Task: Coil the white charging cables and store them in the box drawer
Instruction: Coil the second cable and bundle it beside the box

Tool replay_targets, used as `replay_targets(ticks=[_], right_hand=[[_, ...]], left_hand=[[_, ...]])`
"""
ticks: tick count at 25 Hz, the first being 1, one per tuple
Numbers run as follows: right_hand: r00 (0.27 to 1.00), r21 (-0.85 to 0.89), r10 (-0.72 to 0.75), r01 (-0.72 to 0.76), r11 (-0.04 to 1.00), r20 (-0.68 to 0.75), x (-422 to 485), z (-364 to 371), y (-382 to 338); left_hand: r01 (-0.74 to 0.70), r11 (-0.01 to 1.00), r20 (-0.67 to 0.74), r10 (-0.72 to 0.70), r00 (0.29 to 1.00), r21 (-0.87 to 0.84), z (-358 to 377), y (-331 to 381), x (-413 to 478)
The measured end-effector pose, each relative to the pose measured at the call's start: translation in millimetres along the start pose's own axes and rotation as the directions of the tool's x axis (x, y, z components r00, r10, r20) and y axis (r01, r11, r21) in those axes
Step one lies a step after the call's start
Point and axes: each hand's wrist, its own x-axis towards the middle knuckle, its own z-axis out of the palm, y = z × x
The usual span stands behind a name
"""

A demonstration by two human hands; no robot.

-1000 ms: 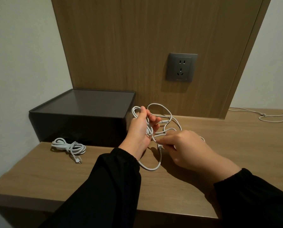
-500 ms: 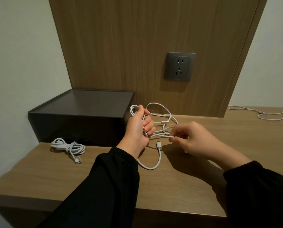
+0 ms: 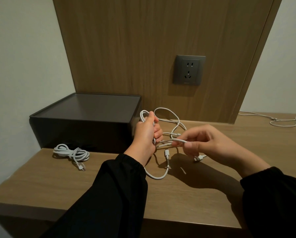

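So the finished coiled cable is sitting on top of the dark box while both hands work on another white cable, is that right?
Not quite. In the head view the coiled cable lies on the wooden shelf in front of the dark box, not on top of it. The left hand and right hand do hold another white cable.

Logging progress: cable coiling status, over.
Left hand grips cable loops; right hand pinches its strand. Coiled cable lies before box. Loose cable far right.

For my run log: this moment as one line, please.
step: coiling | left hand: grips white cable loops | right hand: pinches same cable | coiled cable: on desk
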Motion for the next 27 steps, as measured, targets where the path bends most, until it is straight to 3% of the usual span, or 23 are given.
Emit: replay_targets(ticks=[2, 4, 6, 8, 12, 15, 19, 24, 27], right_hand=[[1.0, 0.002, -0.025, 0.025, 1.0, -0.012, -0.3, 0.1, 0.8], [0.985, -0.076, -0.091, 0.081, 0.994, -0.147, 1.0, 0.1, 0.6], [0.93, -0.135, -0.152, 0.113, 0.984, -0.333, 2.3, 0.7, -0.9], [0.881, -0.186, -0.19, 0.119, 0.975, -0.433, 3.0, 2.2, -0.3], [0.952, -0.154, -0.158, 0.12, 0.981, -0.264, 1.1, 0.8, -2.0], [0.943, -0.188, -0.17, 0.119, 0.975, -0.286, 1.2, -3.5, -2.5], [0.866, -0.291, -0.234, 0.109, 0.951, -0.442, 2.1, -4.6, 0.0], [0.75, -0.283, -0.233, 0.064, 0.957, -0.619, 6.7, -3.1, 5.2], [0.733, -0.339, -0.257, 0.039, 0.94, -0.63, 7.0, -2.5, 7.5]], left_hand=[[0.001, 0.999, 0.0, -0.001, 1.0, 0.042, -0.4, -0.1, 0.1], [0.016, 0.996, 0.016, -0.018, 1.0, 0.089, -0.2, 0.3, -0.3], [0.024, 0.983, 0.063, -0.036, 0.997, 0.183, 1.2, -0.7, -0.8], [0.024, 0.956, 0.132, -0.065, 0.989, 0.292, 2.0, -2.5, -2.4], [-0.014, 0.886, 0.232, -0.105, 0.967, 0.463, 2.2, -8.3, -2.5], [0.046, 0.908, 0.27, -0.172, 0.948, 0.418, 3.0, -9.2, -2.0], [0.118, 0.856, 0.356, -0.33, 0.874, 0.503, 2.4, -6.7, -9.7], [0.253, 0.86, 0.499, -0.472, 0.727, 0.443, -0.6, -2.1, -10.5], [0.196, 0.842, 0.594, -0.501, 0.629, 0.502, -3.5, -2.6, -8.8]])
